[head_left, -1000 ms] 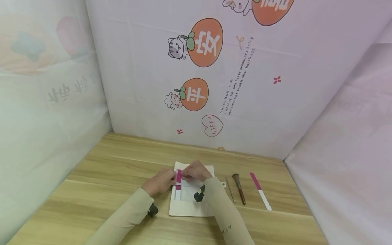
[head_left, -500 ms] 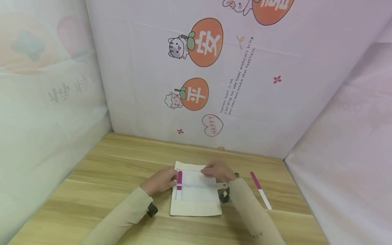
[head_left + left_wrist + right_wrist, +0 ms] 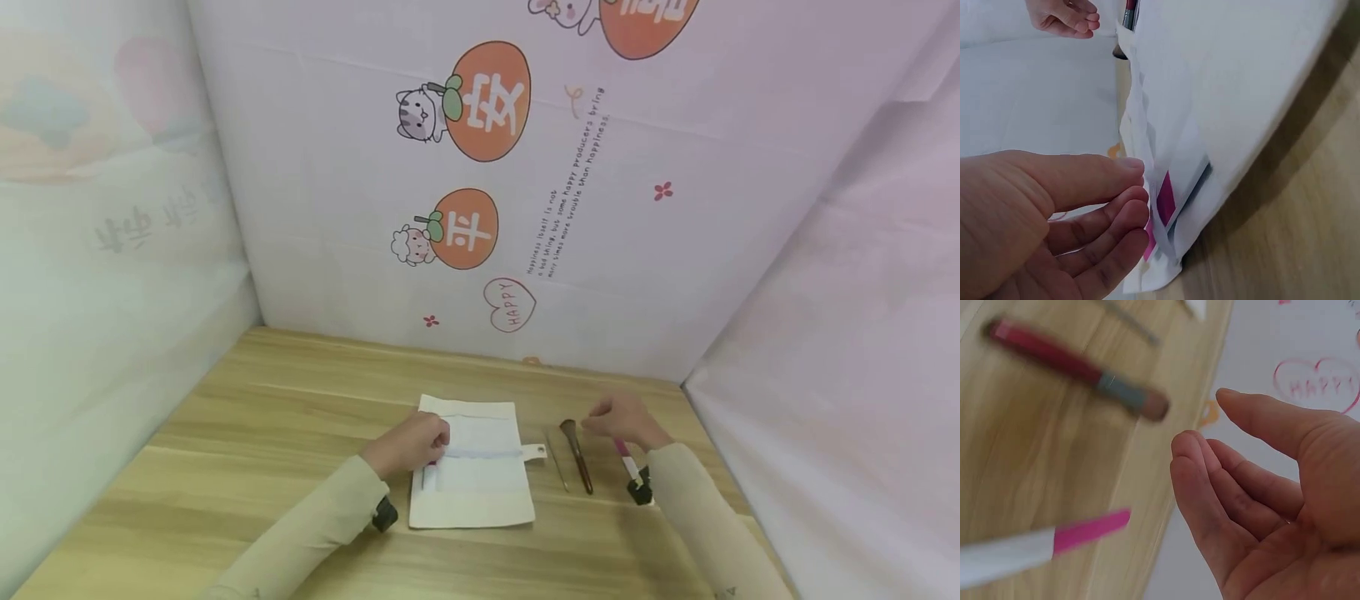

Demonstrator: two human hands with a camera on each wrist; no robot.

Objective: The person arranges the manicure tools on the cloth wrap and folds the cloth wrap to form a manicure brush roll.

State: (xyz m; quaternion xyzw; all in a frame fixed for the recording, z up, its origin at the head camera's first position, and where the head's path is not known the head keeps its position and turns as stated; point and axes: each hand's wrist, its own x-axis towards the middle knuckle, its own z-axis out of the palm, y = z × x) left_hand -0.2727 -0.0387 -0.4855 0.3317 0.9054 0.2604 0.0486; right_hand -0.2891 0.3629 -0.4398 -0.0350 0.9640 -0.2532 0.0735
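Note:
A white fabric case [image 3: 472, 510] lies spread on the table, with a pale band [image 3: 487, 455] across it. My left hand [image 3: 411, 443] is over the case's left side, its thumb and fingertips close together right by the band; I cannot tell whether they pinch it. Partly covered by that hand, a pink-and-white nail file [image 3: 1166, 199] sits under the band. To the right, my right hand [image 3: 628, 421] hovers with bent fingers, thumb apart and nothing held. A second pink-and-white nail file [image 3: 1019, 555] lies below it, partly hidden by the right hand and arm in the head view.
Between the case and the right hand lie a makeup brush [image 3: 577, 460] and a thin metal stick [image 3: 557, 463]. The case's strap [image 3: 535, 452] with a snap sticks out toward them. A printed cloth wall [image 3: 600, 292] stands behind the wooden table [image 3: 315, 358].
My right hand has left the case and moved right, past the brush, to above the loose nail file. My left hand has shifted right, over the nail file under the band. The view has shifted slightly.

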